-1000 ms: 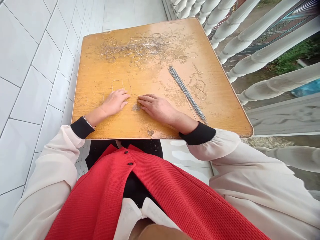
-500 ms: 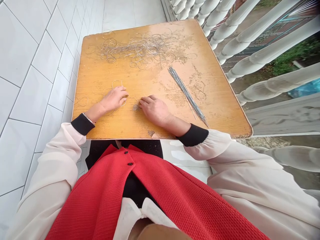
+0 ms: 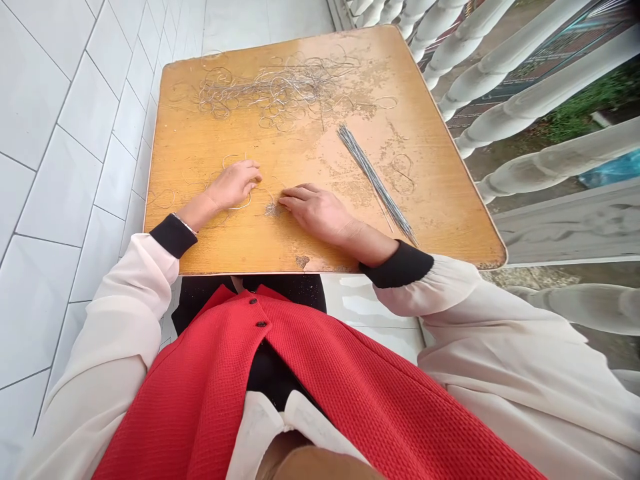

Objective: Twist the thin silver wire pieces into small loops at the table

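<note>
We are seeing a tangled heap of thin silver wire lying far from us, and a straight wire bundle lying diagonally nearer.

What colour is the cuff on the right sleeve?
The right cuff is black, and it shows best in the head view.

Left hand on wire loop, right hand by wire tuft, tangled wire heap beyond
</note>
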